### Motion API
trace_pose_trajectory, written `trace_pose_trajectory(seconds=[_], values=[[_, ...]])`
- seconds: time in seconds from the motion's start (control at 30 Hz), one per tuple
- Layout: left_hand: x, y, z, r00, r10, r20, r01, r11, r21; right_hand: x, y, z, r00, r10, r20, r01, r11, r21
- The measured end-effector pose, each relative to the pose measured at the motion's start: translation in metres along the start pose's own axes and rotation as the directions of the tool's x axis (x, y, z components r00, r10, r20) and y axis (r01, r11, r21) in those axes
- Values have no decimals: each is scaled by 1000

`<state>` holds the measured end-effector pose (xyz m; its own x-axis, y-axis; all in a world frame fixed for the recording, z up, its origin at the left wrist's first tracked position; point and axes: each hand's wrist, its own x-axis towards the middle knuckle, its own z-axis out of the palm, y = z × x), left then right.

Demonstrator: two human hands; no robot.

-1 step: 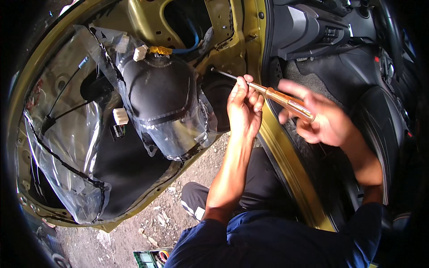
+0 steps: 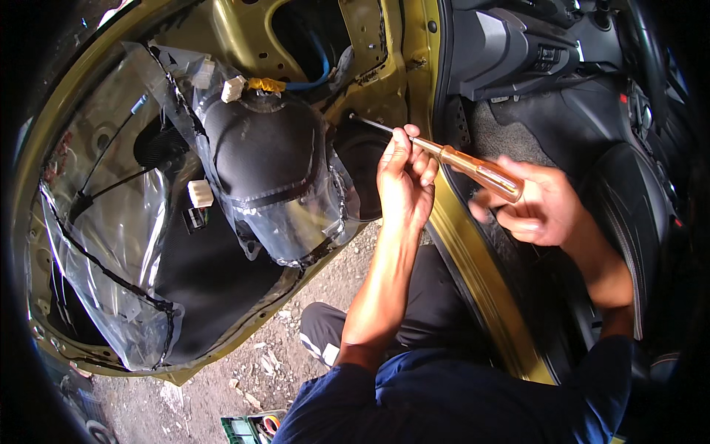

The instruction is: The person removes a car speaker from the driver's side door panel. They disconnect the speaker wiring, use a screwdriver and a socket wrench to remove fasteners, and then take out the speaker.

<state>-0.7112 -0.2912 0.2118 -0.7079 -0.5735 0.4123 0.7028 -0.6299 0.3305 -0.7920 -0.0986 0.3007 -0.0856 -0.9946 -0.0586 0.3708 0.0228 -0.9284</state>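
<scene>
A screwdriver (image 2: 484, 175) with a clear amber handle slants across the gap between car door and body. Its shaft is pinched by the thumb and fingers of my left hand (image 2: 405, 174). The tip meets a small fastener (image 2: 352, 116) on the olive-gold door frame (image 2: 381, 96), beside a round black part (image 2: 362, 159). My right hand (image 2: 543, 203) curls loosely about the handle's butt end; some of its fingers are blurred. Clear plastic sheeting (image 2: 292, 222) with black sealant lines covers much of the door, over a black moulded panel (image 2: 259, 148).
White connectors (image 2: 200, 193) hang at the door, with a yellow-wrapped harness (image 2: 266, 84) and blue cable (image 2: 314, 83) above. The gold door sill (image 2: 481, 274) and black seat (image 2: 636, 200) lie right. A green toolbox (image 2: 238, 428) rests on the rough ground below.
My right hand's fingers have drawn in around the handle from a more spread, blurred pose. The left hand and the screwdriver tip stay in place.
</scene>
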Motion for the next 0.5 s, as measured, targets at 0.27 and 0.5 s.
trace_pose_trajectory(seconds=[0.27, 0.5], values=[[-17, -5, 21, 985, -150, -89, 168, 954, 249, 2, 17, -6, 789, -542, 291, 91, -366, -926], [-7, -3, 16, 976, -219, 5, 219, 975, 27, 1, -4, -5, 998, 17, -63, -14, 999, 37]])
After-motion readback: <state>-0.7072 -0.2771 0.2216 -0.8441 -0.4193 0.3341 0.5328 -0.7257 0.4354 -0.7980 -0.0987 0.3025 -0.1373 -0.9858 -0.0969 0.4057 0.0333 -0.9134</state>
